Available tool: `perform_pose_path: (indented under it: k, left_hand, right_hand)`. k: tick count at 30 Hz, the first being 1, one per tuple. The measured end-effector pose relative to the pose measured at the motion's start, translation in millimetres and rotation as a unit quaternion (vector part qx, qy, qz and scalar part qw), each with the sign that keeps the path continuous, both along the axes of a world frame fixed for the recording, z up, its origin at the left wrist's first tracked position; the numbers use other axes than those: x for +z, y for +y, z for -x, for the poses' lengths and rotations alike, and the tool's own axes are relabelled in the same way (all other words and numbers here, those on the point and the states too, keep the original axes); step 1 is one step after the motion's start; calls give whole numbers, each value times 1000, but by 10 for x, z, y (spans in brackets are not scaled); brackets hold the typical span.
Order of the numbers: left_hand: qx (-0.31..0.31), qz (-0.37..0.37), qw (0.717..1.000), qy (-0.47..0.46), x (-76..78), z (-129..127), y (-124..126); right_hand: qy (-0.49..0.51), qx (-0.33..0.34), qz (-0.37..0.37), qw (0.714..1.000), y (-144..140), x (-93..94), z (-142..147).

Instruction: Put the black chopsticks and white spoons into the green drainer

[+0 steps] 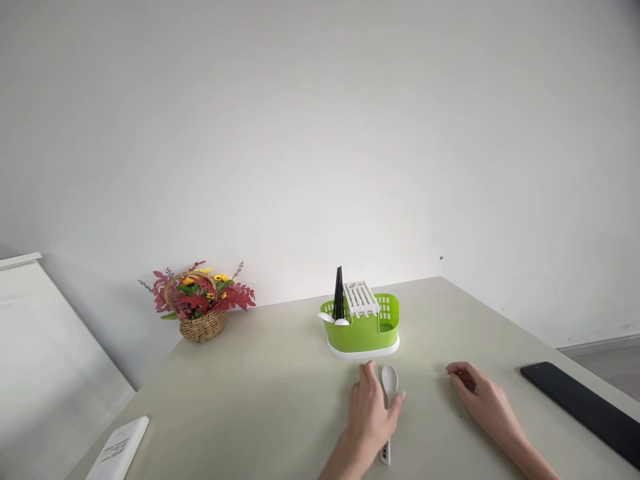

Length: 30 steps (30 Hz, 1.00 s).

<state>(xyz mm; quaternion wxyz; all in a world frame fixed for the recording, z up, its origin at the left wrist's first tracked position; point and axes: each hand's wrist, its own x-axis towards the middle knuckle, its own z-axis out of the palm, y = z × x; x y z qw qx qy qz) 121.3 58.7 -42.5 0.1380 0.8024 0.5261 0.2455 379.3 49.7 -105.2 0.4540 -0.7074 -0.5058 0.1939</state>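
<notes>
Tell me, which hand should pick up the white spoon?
Probably the left hand: it already lies over the white spoon, fingers touching it. The right hand rests apart on the table.

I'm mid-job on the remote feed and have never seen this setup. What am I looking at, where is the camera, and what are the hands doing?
No machine here: one head-worn camera looks down at a person's two bare hands on a pale table. The left hand rests over a white spoon, fingers around it. The right hand lies loosely curled on the table, holding nothing. Behind stands a green cutlery drainer with black chopsticks. A flower basket sits far left, a black flat object right, a white device near left.
</notes>
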Motion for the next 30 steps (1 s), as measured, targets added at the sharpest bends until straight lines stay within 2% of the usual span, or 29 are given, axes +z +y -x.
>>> perform_pose_path:
  k: [5,7,9,12,15,19,21,23,25,28,30]
  left_hand:
    - [-14,-31,980,195,68,-410,55]
    - [-33,-62,968,242,83,-473,44]
    - [-53,-106,961,250,122,-480,6]
    - [-74,-180,960,203,286,-456,-81]
    - [-109,-224,961,124,582,-461,-168]
    - [-206,-220,954,7,1047,-439,-216]
    - [-233,-206,948,-65,1266,-352,-183]
    - [-225,-210,940,-144,1471,-196,-96]
    - [-181,-240,931,-208,1656,14,45]
    - [-115,-303,918,-229,1867,370,331]
    - [-71,-324,914,-234,1941,586,535]
  right_hand:
    - [-4,2,-4,1000,7,-1,-5]
    - [-3,1,-3,1000,10,-5,-4]
    - [0,1,-1,1000,14,-12,-2]
    - [5,1,0,1000,21,-28,-7]
    - [6,3,1,1000,25,-44,-23]
    - [0,8,-4,1000,28,-51,-33]
    - [-3,7,-7,1000,25,-46,-24]
    - [-6,5,-9,1000,18,-38,-11]
    - [-8,6,-10,1000,5,-25,2]
    - [-10,10,-11,1000,-13,0,15]
    - [-11,11,-10,1000,-18,16,22]
